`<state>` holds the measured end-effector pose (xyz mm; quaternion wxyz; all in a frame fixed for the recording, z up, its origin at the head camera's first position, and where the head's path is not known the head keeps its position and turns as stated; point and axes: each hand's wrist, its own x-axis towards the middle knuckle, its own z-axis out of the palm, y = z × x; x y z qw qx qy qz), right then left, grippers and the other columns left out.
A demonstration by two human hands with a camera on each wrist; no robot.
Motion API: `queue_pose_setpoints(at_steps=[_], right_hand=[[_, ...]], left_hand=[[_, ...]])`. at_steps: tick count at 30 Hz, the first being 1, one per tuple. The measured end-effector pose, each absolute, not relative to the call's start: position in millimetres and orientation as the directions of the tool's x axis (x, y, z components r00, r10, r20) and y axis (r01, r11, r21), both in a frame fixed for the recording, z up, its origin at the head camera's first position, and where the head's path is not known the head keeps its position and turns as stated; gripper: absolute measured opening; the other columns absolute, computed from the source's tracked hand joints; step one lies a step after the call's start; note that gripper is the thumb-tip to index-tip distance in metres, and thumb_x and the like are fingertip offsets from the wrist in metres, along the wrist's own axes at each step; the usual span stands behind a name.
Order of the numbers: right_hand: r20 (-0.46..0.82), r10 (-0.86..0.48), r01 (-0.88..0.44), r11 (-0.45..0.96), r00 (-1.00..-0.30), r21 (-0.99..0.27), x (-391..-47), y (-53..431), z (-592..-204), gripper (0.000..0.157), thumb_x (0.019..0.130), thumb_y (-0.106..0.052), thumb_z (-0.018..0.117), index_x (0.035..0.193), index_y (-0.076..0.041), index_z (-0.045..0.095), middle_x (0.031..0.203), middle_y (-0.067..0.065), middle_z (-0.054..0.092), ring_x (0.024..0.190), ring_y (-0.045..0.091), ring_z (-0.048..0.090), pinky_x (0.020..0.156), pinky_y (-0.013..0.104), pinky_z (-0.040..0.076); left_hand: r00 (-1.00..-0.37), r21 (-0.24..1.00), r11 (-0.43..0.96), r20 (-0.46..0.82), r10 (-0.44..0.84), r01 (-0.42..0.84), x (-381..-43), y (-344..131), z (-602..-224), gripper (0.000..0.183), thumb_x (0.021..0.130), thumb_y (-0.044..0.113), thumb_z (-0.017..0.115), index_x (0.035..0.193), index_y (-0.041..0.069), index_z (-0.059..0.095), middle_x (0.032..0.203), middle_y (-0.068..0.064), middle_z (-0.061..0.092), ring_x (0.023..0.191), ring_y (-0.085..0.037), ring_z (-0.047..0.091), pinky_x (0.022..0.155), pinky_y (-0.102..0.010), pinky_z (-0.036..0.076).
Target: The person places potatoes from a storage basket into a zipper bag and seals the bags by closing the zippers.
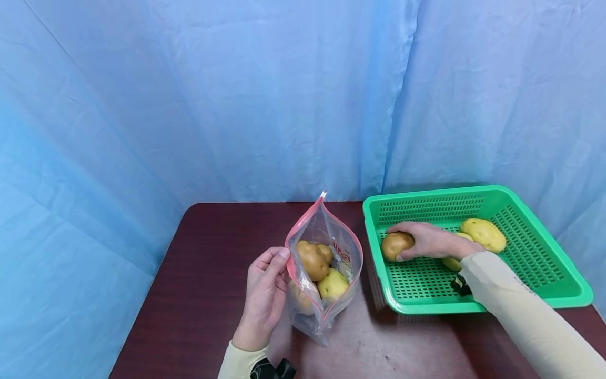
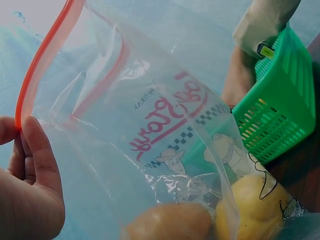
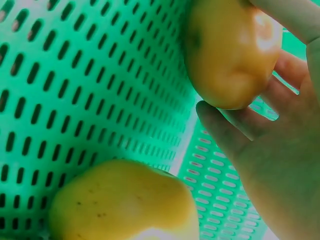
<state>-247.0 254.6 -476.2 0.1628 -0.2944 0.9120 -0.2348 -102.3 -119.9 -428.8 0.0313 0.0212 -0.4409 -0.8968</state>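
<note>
The left hand (image 1: 266,292) pinches the gaping bag (image 1: 326,226) by its rim; the right hand (image 1: 428,240) curls its fingers (image 3: 220,127) round a potato (image 1: 396,246) near the basket (image 1: 426,197)'s left wall. Tabletop (image 1: 227,237) extends leftward.

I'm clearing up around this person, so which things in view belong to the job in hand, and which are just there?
Part of the job:
- zip bag, pinched by left hand
- bagged potatoes
- brown potato, gripped by right hand
- green basket, yellow potatoes inside

Just surroundings:
- dark table
- blue curtain
</note>
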Motion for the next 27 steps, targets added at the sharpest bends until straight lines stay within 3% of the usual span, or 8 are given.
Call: queue_pose_setpoints(at_steps=[6, 16, 27], right_hand=[[-0.139, -0.578, -0.432, 0.729, -0.804, -0.530, -247.6, 257.9, -460.6, 0.074, 0.086, -0.044, 0.084, 0.144, -0.008, 0.057, 0.134, 0.013, 0.062, 0.098, 0.021, 0.061, 0.077, 0.039, 0.051], [0.002, -0.523, -0.446, 0.726, -0.853, -0.523, -244.9, 260.2, -437.0, 0.073, 0.089, -0.049, 0.080, 0.146, -0.011, 0.056, 0.135, 0.009, 0.063, 0.107, 0.024, 0.062, 0.085, 0.046, 0.051], [0.123, -0.441, -0.436, 0.733, -0.889, -0.522, -220.7, 250.4, -414.2, 0.069, 0.091, -0.048, 0.078, 0.147, -0.014, 0.057, 0.142, 0.012, 0.060, 0.117, 0.030, 0.061, 0.087, 0.052, 0.052]], left_hand=[[-0.997, 0.791, -0.611, -0.010, -0.073, 0.037, -104.9, -118.2, -428.4, 0.017, 0.098, -0.002, 0.059, 0.089, 0.007, 0.070, 0.078, 0.002, 0.064, 0.067, -0.006, 0.061, 0.063, -0.017, 0.052], [-0.998, 0.792, -0.610, 0.006, -0.063, 0.043, -111.0, -115.6, -429.7, 0.018, 0.098, -0.002, 0.058, 0.089, 0.008, 0.070, 0.077, 0.002, 0.064, 0.066, -0.006, 0.060, 0.062, -0.017, 0.052], [-0.998, 0.785, -0.618, -0.018, -0.068, 0.028, -113.5, -111.3, -429.0, 0.021, 0.099, -0.003, 0.057, 0.088, 0.009, 0.070, 0.077, 0.003, 0.064, 0.066, -0.005, 0.060, 0.063, -0.017, 0.052]])
